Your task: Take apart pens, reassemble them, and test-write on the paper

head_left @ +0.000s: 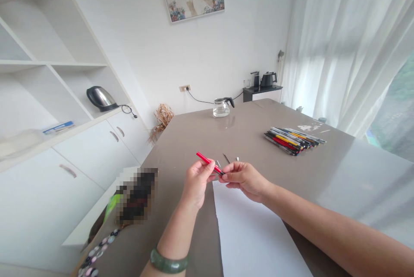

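Note:
A red pen (203, 157) with a black lower end slants between my two hands above the table. My left hand (196, 182) is closed around its red barrel, thumb on top. At the black end, the fingertips of my right hand (244, 178) pinch the pen. Just beyond my fingers lie a small spring-like piece (218, 163), a thin dark rod (226, 157) and a tiny whitish part (237, 159). Beneath my right hand, a white sheet of paper (252, 229) stretches toward me. The pen's tip is partly covered by my right fingers.
Several pens (291, 140) lie in a pile on the right of the brown table (190, 132). Farther back stands a glass pot (221, 108) with a black handle. A beaded strand (97, 251) and a pixelated dark area border the table's left edge.

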Motion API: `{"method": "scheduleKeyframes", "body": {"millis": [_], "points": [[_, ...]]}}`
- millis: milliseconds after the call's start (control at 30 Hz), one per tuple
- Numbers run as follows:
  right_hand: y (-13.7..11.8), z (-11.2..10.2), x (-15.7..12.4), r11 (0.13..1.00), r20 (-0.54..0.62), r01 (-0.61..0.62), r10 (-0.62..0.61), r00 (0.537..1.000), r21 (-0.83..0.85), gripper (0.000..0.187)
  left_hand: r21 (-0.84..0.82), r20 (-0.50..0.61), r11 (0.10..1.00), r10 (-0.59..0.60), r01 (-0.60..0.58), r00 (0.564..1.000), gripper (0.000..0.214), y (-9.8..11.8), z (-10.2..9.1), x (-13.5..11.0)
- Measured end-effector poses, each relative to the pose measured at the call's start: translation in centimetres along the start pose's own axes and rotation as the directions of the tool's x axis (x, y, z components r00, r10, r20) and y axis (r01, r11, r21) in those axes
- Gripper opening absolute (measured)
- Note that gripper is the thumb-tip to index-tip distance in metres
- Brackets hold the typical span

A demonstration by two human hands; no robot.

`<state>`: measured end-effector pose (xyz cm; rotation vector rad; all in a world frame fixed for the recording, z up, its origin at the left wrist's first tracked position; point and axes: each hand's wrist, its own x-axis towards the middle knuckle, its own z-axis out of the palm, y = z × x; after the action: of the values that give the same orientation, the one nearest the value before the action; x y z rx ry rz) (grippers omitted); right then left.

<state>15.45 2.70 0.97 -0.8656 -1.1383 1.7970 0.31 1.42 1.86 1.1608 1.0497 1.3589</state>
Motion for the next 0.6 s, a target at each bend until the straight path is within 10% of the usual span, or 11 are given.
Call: {"method": "scheduleKeyframes", "body": {"millis": [600], "points": [[0.64, 0.03, 0.33, 0.978, -0.062, 0.109, -0.122, 0.991, -0.179, 0.024, 0.027, 0.078, 0.999, -0.039, 0.037, 0.996, 0.026, -0.34, 0.28, -0.03]]}}
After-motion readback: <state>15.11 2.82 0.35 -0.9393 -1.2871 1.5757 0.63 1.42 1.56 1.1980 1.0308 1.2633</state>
